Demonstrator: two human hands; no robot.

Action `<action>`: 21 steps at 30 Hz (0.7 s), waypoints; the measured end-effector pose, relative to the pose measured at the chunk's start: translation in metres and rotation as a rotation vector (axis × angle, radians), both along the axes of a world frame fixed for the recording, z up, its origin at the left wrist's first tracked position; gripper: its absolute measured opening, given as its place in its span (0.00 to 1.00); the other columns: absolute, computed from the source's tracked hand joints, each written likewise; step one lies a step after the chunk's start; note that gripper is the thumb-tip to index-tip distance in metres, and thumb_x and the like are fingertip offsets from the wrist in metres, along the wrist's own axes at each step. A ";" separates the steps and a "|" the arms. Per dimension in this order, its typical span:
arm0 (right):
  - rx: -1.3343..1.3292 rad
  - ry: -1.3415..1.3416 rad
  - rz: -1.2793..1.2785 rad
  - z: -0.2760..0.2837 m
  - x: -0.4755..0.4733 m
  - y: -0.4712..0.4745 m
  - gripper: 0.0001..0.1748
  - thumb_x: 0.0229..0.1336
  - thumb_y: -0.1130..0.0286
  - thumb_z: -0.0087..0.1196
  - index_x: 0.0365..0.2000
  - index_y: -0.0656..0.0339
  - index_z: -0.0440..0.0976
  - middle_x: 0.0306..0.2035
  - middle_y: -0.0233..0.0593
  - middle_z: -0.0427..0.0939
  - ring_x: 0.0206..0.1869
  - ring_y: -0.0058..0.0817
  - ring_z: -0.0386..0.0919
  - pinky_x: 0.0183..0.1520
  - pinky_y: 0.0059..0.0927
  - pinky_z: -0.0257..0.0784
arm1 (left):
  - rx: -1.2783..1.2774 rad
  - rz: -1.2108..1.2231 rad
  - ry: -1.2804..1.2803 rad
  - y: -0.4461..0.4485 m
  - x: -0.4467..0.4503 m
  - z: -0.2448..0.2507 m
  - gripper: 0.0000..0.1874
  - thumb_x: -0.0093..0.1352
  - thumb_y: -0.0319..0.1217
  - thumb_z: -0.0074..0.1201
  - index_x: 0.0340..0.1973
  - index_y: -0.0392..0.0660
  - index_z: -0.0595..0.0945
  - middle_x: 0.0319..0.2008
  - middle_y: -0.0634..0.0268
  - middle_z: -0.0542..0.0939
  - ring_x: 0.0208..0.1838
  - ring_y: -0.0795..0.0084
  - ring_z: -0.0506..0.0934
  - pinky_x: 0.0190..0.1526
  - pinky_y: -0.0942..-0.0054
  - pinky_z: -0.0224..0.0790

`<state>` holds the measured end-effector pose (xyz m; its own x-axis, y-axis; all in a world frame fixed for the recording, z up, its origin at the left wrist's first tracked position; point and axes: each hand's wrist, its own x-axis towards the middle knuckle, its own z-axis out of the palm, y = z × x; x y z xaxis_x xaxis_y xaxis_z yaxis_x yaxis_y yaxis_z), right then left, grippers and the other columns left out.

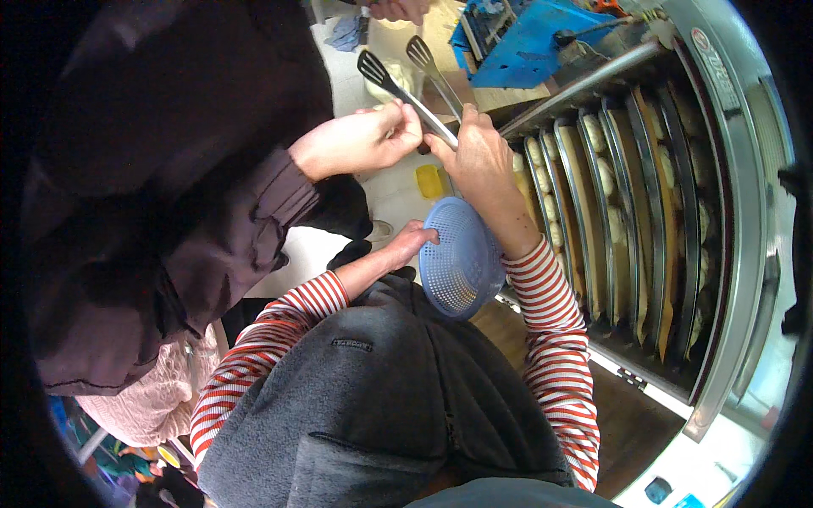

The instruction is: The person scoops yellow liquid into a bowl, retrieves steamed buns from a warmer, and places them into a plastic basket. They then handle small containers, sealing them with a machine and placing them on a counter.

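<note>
My left hand (413, 244) grips the rim of a blue perforated plastic basket (460, 260), tilted in front of my body. Above it, my right hand (476, 149) is closed around metal tongs (435, 79) with two slotted heads, which point up and away from me and stand apart. Another person's hand (362, 140) is beside the tongs, its fingertips close to one arm; whether they touch it I cannot tell. Right of my right forearm, trays (629, 209) bearing pale dough pieces (604, 176) are stacked in an open metal cabinet.
The other person's dark sleeve and clothing (159, 159) fill the left side. A blue crate (521, 51) stands on a wooden surface at the top. Beyond the basket is a yellow container (430, 181). The cabinet's metal frame (743, 254) curves down the right.
</note>
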<state>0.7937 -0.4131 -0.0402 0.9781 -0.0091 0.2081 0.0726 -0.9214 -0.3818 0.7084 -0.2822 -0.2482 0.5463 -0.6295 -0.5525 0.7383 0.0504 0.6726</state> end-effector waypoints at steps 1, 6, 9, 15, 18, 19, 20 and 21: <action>0.073 0.059 0.006 0.007 -0.002 -0.004 0.31 0.54 0.53 0.65 0.41 0.75 0.72 0.34 0.65 0.78 0.39 0.58 0.81 0.42 0.50 0.76 | 0.026 -0.026 -0.002 -0.002 0.000 0.000 0.06 0.61 0.24 0.54 0.31 0.36 0.83 0.30 0.63 0.82 0.31 0.74 0.77 0.38 0.75 0.69; 0.209 -0.152 -0.038 0.034 -0.045 -0.031 0.27 0.55 0.57 0.66 0.46 0.68 0.74 0.35 0.57 0.80 0.39 0.52 0.80 0.41 0.42 0.74 | -0.143 -0.007 -0.012 -0.029 0.003 0.013 0.08 0.62 0.25 0.53 0.34 0.34 0.82 0.34 0.62 0.83 0.36 0.72 0.78 0.43 0.72 0.70; 0.329 -0.203 -0.221 0.051 -0.126 -0.053 0.33 0.50 0.59 0.70 0.51 0.68 0.72 0.38 0.54 0.80 0.38 0.47 0.81 0.40 0.37 0.75 | -0.217 -0.049 0.079 -0.064 0.007 0.040 0.16 0.63 0.23 0.49 0.47 0.32 0.77 0.43 0.57 0.82 0.43 0.67 0.81 0.51 0.68 0.73; 0.015 -0.546 -0.986 0.088 -0.307 -0.085 0.37 0.47 0.72 0.72 0.57 0.71 0.70 0.37 0.45 0.78 0.36 0.32 0.77 0.43 0.33 0.75 | -0.627 -0.037 -0.004 -0.213 0.026 0.132 0.14 0.65 0.25 0.48 0.46 0.33 0.77 0.44 0.58 0.81 0.48 0.64 0.80 0.54 0.67 0.72; 0.036 -0.555 -1.156 0.094 -0.349 -0.097 0.37 0.48 0.71 0.72 0.58 0.70 0.70 0.36 0.42 0.76 0.36 0.30 0.76 0.42 0.30 0.74 | -0.700 -0.110 0.048 -0.298 0.044 0.181 0.18 0.70 0.29 0.46 0.54 0.34 0.73 0.53 0.57 0.78 0.57 0.62 0.76 0.62 0.60 0.67; 0.082 -0.477 -1.200 0.095 -0.359 -0.096 0.37 0.49 0.68 0.72 0.58 0.69 0.70 0.36 0.41 0.76 0.35 0.28 0.74 0.38 0.30 0.72 | -0.728 -0.130 0.043 -0.315 0.046 0.194 0.22 0.74 0.32 0.44 0.60 0.34 0.71 0.58 0.56 0.77 0.61 0.61 0.74 0.66 0.57 0.65; 0.042 -0.450 -1.200 0.094 -0.366 -0.097 0.36 0.50 0.67 0.72 0.58 0.69 0.70 0.35 0.40 0.76 0.34 0.29 0.74 0.37 0.30 0.72 | -0.725 -0.124 0.045 -0.326 0.045 0.205 0.22 0.74 0.33 0.44 0.60 0.35 0.71 0.58 0.56 0.77 0.61 0.61 0.74 0.66 0.57 0.64; 0.009 -0.425 -1.197 0.093 -0.371 -0.097 0.36 0.50 0.65 0.72 0.57 0.69 0.70 0.34 0.40 0.75 0.32 0.29 0.73 0.35 0.30 0.71 | -0.754 -0.123 0.036 -0.332 0.045 0.214 0.22 0.74 0.33 0.44 0.61 0.35 0.71 0.58 0.56 0.77 0.61 0.61 0.75 0.66 0.56 0.64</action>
